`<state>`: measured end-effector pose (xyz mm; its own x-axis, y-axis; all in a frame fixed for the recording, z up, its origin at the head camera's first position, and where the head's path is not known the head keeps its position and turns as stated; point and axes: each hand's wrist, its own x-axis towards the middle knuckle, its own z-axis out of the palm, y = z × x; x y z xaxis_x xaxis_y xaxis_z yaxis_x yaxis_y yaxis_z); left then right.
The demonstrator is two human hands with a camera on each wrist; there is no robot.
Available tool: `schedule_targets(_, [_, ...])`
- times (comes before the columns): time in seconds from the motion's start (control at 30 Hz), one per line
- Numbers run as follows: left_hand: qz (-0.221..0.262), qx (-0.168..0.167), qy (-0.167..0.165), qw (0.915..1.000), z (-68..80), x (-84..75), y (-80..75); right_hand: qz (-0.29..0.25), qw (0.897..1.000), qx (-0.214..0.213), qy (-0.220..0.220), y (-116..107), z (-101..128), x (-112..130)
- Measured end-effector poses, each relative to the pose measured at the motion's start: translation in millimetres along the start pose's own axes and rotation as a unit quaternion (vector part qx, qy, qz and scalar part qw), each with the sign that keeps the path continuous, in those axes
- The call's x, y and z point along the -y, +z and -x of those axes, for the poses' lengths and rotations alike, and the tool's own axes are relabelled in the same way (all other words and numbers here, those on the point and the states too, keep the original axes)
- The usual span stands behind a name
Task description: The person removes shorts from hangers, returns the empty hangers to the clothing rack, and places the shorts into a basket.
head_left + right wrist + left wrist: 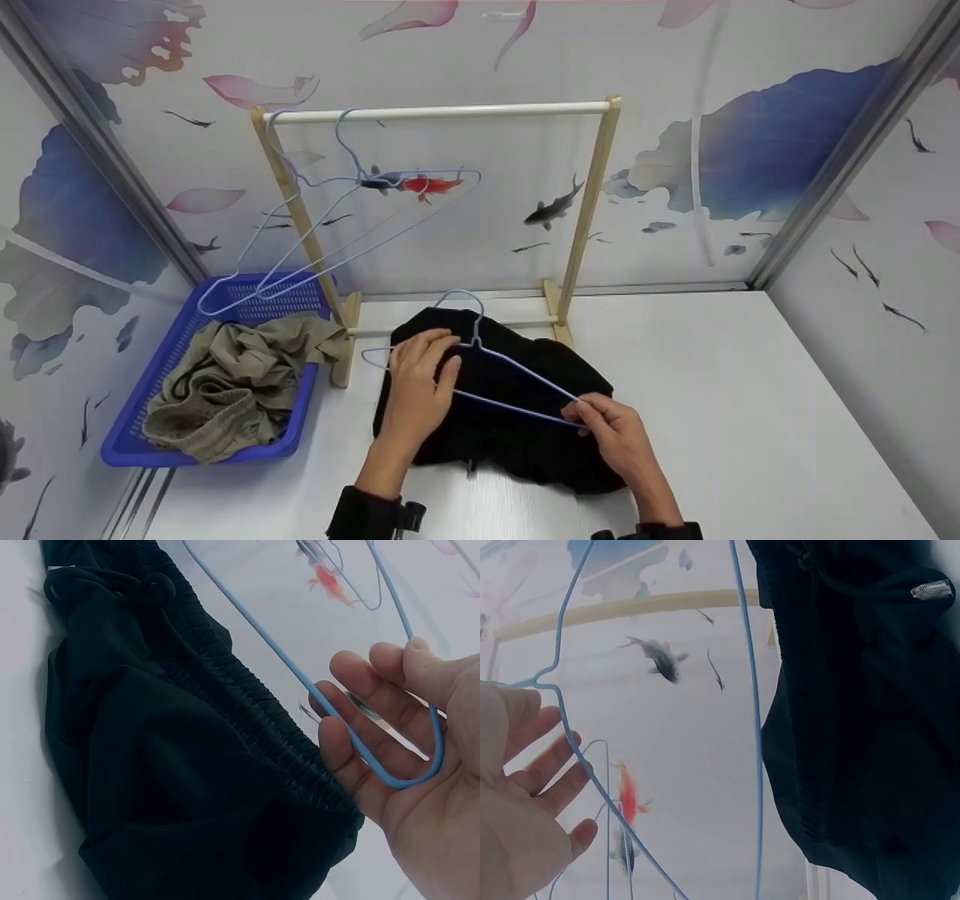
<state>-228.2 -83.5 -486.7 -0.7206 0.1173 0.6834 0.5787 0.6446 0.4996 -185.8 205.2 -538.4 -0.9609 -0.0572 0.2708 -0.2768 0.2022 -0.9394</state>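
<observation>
A light-blue wire hanger (529, 373) is held over a bunched black drawstring garment (517, 450) on the white table. The right hand (611, 435) pinches the hanger's right end between thumb and fingers; the right wrist view shows the wire bend (397, 784) across that palm. Near the hook, the left hand (416, 386) touches the hanger with loosely extended fingers (559, 761) against its shoulder wire, the thumb apart. The garment's gathered elastic waistband (262, 724) lies beside the hanger, and a drawstring with a metal tip (931, 590) shows in the left wrist view.
Behind stands a rack with a white rail (450, 112) and wooden posts (589, 217). Two blue hangers (300, 244) hang at its left end. A blue basket (289, 442) at left holds crumpled khaki clothing (232, 382), partly over its rim. Patterned panels enclose the table.
</observation>
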Motion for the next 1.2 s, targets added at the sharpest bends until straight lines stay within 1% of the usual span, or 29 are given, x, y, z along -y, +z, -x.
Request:
schedule_targets(0.13, [-0.007, -0.004, -0.005, 1.0000, 2.8, 2.7, -0.6, 0.009, 1.000, -0.022, -0.003, -1, -1, -1])
schedule_targets(0.27, [-0.015, -0.015, -0.001, 0.9998, 5.3, 6.4, -0.1, 0.016, 0.999, -0.039, -0.013, -2, -2, -3])
schedule_targets(0.37, [-0.025, -0.022, 0.002, 0.9994, 7.5, 9.2, 0.3, 0.015, 0.999, -0.045, -0.010, -3, -2, -3])
schedule_targets(0.53, [-0.035, -0.024, 0.000, 0.9991, 12.2, 12.8, 0.9, 0.014, 0.999, -0.047, 0.002, -4, -1, -3])
schedule_targets(0.73, [-0.047, -0.024, -0.004, 0.9986, 19.9, 15.7, 2.0, 0.023, 0.998, -0.054, -0.005, -5, 0, -5])
schedule_targets(0.83, [-0.055, -0.019, -0.006, 0.9983, 23.9, 16.3, 3.4, 0.013, 0.999, -0.052, 0.002, -6, 0, -3])
schedule_targets(1.07, [-0.073, -0.008, -0.002, 0.9973, 32.4, 18.8, 8.3, 0.012, 0.999, -0.050, 0.015, -8, 1, -2])
schedule_targets(1.2, [-0.079, 0.012, -0.002, 0.9968, 37.1, 20.0, 10.4, 0.007, 0.998, -0.055, 0.023, -9, 2, -3])
